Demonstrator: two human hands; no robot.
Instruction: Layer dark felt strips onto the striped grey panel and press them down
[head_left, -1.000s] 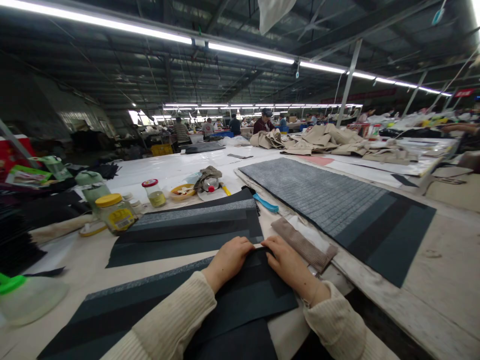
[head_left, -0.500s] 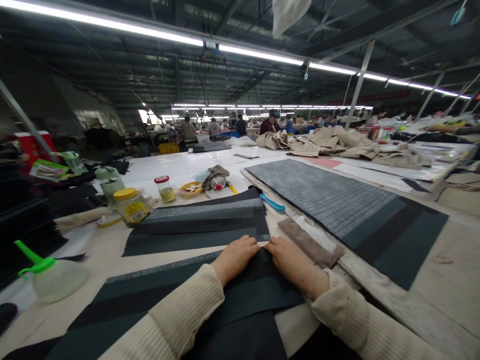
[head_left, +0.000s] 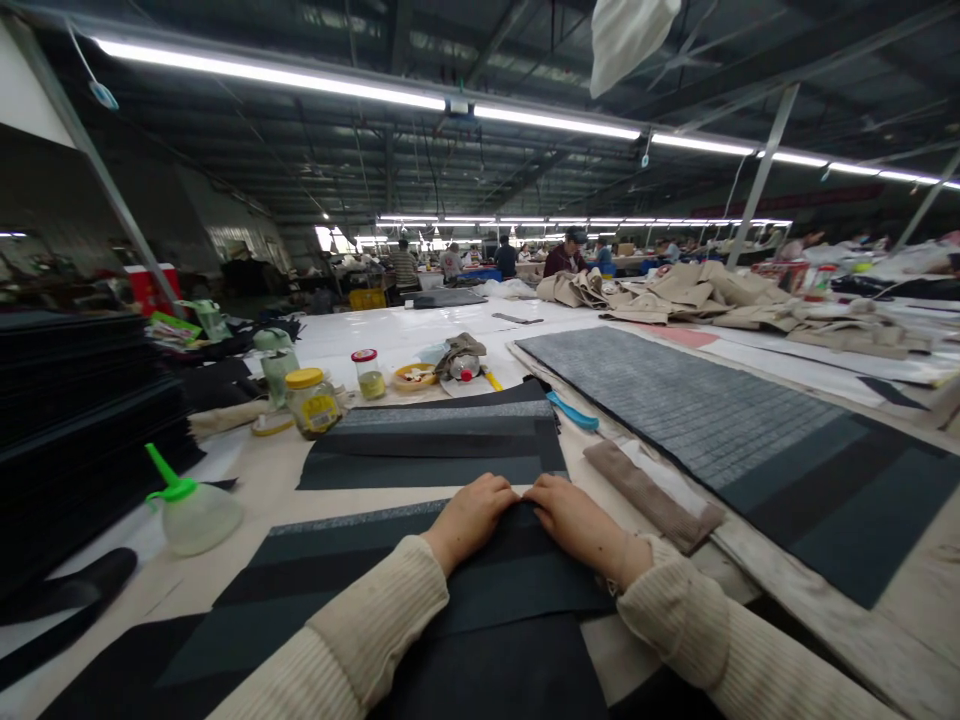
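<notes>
Both hands meet at the far edge of a dark fabric piece (head_left: 517,570) on the table before me. My left hand (head_left: 476,510) pinches that edge, its fingers curled over the cloth. Close beside it, my right hand (head_left: 574,515) pinches the same edge, fingertips nearly touching the left ones. Under and left of the left forearm lies another dark fabric panel (head_left: 315,560) with a speckled grey strip. Just beyond my hands is a similar layered panel (head_left: 427,445). The fingertips' exact hold on the cloth is partly hidden.
A green-topped squeeze bottle (head_left: 199,515) and a tall dark fabric stack (head_left: 82,420) stand left. Jars, including a yellow-lidded jar (head_left: 311,405), sit behind the panels. A large grey panel (head_left: 675,400), a brown cloth roll (head_left: 652,490) and a blue-handled tool (head_left: 571,410) lie right.
The camera view has turned left, so the surroundings sit further right and more of the dark stack shows. Both hands stay at the fabric's edge with almost no shift.
</notes>
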